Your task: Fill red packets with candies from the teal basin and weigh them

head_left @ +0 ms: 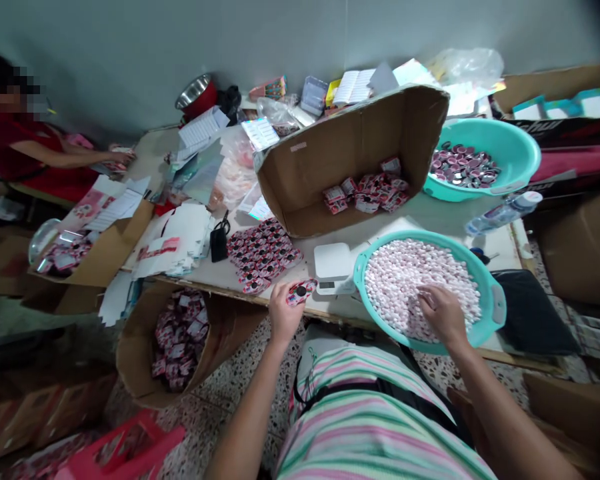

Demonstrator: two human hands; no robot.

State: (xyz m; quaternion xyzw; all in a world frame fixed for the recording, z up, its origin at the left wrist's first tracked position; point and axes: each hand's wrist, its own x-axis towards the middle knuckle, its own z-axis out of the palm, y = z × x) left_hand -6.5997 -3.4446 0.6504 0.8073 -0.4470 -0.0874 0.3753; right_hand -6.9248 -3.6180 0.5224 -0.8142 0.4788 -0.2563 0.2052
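My left hand grips a red-and-white printed card with a dark round spot on it, just past the table's front edge. My right hand reaches into a turquoise basin heaped with small white and pale pink pieces. Its fingers are bent together at the surface of the heap, and whatever they pinch is hidden. Between the hands, a white digital scale lies on the table. Rows of similar printed cards with dark round spots are laid out left of the scale.
Behind the scale, a tipped cardboard box holds printed packets. Another turquoise basin contains small round caps, near a plastic bottle. Below the table's left edge stands a carton of packets. A co-worker sits far left.
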